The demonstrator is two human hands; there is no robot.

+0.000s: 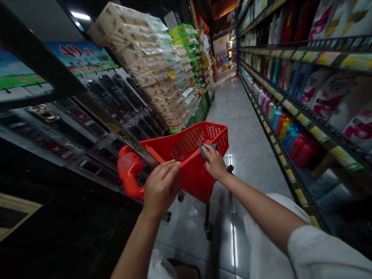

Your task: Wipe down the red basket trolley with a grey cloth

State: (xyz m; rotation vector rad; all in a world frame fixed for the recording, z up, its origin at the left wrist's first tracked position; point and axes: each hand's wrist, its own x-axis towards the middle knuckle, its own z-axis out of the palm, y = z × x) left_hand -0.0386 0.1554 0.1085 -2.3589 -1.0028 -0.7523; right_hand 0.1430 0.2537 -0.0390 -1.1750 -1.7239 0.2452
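Observation:
A red plastic shopping cart (192, 147) stands on the tiled aisle floor in front of me. My left hand (161, 186) is closed on the near rim of the cart's basket, beside its red handle (129, 170). My right hand (214, 162) presses a small grey cloth (207, 148) against the basket's right rim, fingers curled over it. The inside of the basket is mostly hidden from this angle.
On the left, a dark rack of hanging packaged goods (95, 116) and stacked tissue packs (151, 62) line the aisle. Shelves of detergent bottles (316, 97) with yellow price tags run along the right. Glossy grey floor tiles (244, 131) stretch ahead down the aisle.

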